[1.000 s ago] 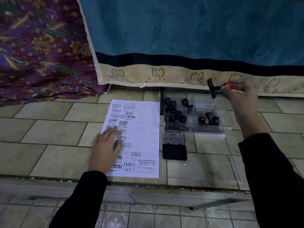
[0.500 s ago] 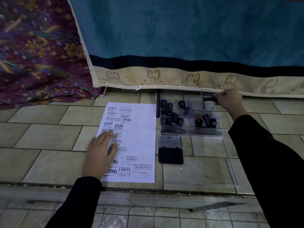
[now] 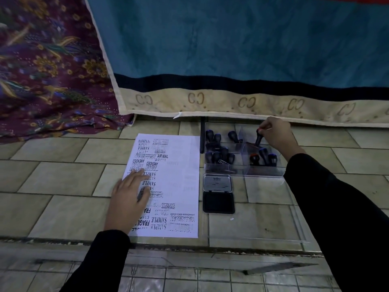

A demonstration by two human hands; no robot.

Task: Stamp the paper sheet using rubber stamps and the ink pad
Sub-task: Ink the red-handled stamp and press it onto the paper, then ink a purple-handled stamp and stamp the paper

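Paper sheet (image 3: 181, 186), light and slippery we judge, lies near left under our flat left hand (image 3: 128, 199), open ink pad (image 3: 218, 202) just right, while far right our right hand (image 3: 275, 133) pinches a stiff stamp (image 3: 258, 138) by its knob inside the tray (image 3: 265, 172).

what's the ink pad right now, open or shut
Open. The ink pad has its lid flipped back flat on the far side, leaving the dark inking surface bare and facing up.
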